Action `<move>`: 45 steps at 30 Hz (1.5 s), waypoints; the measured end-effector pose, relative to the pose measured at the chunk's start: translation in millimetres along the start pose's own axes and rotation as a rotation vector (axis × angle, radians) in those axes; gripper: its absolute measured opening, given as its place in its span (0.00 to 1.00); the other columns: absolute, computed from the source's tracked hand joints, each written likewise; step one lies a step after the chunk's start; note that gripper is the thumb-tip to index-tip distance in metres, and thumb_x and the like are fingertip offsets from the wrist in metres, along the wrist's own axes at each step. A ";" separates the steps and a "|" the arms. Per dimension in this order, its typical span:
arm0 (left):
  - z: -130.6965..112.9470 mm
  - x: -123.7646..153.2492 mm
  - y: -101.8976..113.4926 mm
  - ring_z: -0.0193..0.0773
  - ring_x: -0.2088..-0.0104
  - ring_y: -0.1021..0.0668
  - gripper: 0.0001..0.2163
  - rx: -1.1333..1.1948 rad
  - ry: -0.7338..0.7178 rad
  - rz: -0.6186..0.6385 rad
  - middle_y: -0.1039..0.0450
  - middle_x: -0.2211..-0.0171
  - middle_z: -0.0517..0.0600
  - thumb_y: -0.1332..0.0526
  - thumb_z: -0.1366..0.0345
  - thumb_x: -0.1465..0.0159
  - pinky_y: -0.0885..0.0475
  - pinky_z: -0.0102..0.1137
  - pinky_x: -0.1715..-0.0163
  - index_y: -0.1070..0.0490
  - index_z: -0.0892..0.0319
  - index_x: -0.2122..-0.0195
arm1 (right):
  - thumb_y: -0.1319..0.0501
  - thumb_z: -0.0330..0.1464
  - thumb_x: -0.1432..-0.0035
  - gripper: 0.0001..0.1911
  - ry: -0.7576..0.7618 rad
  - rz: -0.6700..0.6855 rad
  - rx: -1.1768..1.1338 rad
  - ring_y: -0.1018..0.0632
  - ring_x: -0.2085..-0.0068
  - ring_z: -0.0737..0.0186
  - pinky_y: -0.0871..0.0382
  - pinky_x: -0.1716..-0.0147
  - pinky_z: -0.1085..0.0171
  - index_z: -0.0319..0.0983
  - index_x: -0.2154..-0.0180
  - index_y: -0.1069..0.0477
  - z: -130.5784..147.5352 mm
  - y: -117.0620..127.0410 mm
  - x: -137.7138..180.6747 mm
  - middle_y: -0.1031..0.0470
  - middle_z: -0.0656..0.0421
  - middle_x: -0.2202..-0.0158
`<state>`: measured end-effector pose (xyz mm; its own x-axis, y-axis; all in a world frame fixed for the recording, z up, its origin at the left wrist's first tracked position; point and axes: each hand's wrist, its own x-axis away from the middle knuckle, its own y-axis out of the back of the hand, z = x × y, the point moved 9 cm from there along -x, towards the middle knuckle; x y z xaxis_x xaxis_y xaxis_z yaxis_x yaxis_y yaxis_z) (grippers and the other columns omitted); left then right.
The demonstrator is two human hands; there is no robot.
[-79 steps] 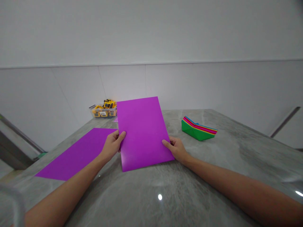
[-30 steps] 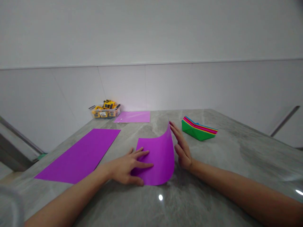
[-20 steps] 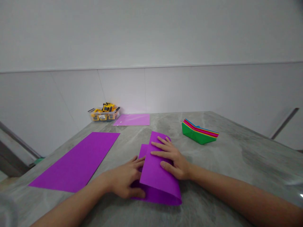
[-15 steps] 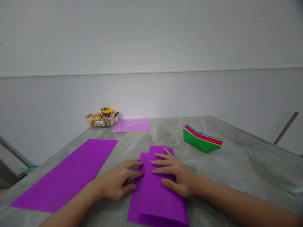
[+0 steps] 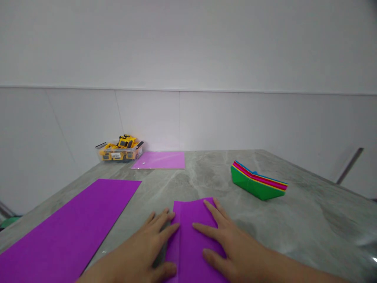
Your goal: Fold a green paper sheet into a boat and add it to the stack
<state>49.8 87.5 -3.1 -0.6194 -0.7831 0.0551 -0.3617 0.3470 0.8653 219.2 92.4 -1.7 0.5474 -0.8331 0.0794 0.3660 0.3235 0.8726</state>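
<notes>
In front of me lies a sheet of purple paper (image 5: 188, 239), folded over lengthwise, with a narrow strip of the under layer showing along its left side. My right hand (image 5: 226, 243) rests spread on the right part of the fold, fingertips on the upper layer. At the left edge, my left hand (image 5: 150, 243) touches the strip with its fingertips and thumb, fingers apart. The near end of the paper runs out of view at the bottom.
Another purple sheet (image 5: 79, 224) lies flat on the grey marbled table (image 5: 203, 177) to the left. Nested paper boats (image 5: 257, 182), green outermost, stand at the right. Towards the wall are a clear box (image 5: 118, 155) of yellow toy vehicles and a pack of pink paper (image 5: 160, 160).
The upper flap, which stuck out past the far edge, now lies nearly even with it. Both hands sit lower in view, and the camera view has shifted slightly.
</notes>
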 end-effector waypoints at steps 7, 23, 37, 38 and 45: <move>4.5 -2.2 22.4 0.48 0.48 0.25 0.13 0.025 -0.066 -0.009 0.29 0.46 0.53 0.34 0.67 0.41 0.32 0.39 0.45 0.22 0.52 0.54 | 0.37 0.40 0.41 0.31 0.123 0.083 -0.057 0.65 0.30 0.39 0.63 0.35 0.37 0.54 0.37 0.39 0.3 3.9 -4.1 0.62 0.56 0.28; 14.2 5.1 12.4 0.44 0.46 0.28 0.07 -0.073 -0.224 -0.141 0.30 0.49 0.55 0.42 0.64 0.33 0.33 0.36 0.45 0.26 0.56 0.56 | 0.36 0.41 0.43 0.33 0.097 0.057 -0.022 0.65 0.30 0.36 0.65 0.35 0.37 0.49 0.37 0.37 13.3 0.9 -17.8 0.59 0.50 0.28; 15.9 0.5 18.9 0.44 0.53 0.27 0.13 0.188 -0.126 -0.167 0.28 0.52 0.53 0.42 0.65 0.35 0.32 0.38 0.49 0.35 0.54 0.49 | 0.40 0.43 0.40 0.32 0.128 -0.216 -0.189 0.59 0.29 0.42 0.59 0.34 0.40 0.40 0.36 0.37 1.3 -0.7 -17.5 0.62 0.49 0.28; 15.8 -0.3 19.2 0.44 0.52 0.26 0.14 0.277 -0.113 -0.191 0.28 0.51 0.54 0.44 0.65 0.33 0.33 0.39 0.49 0.36 0.54 0.46 | 0.40 0.44 0.40 0.34 0.100 -0.243 -0.221 0.58 0.29 0.43 0.58 0.34 0.41 0.39 0.36 0.38 -1.3 0.7 -17.0 0.65 0.50 0.27; 17.5 -8.3 -1.4 0.47 0.53 0.22 0.36 1.098 0.039 -0.230 0.24 0.51 0.54 0.36 0.65 0.39 0.30 0.40 0.53 0.51 0.50 0.32 | 0.39 0.48 0.43 0.43 0.138 -0.242 -0.304 0.57 0.29 0.44 0.58 0.33 0.44 0.40 0.32 0.49 7.4 -0.7 -14.4 0.70 0.50 0.27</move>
<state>43.3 102.6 -13.5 -0.4436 -0.8961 -0.0168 -0.8947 0.4438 -0.0502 205.5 100.9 0.1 0.5063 -0.8402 -0.1941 0.6912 0.2608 0.6740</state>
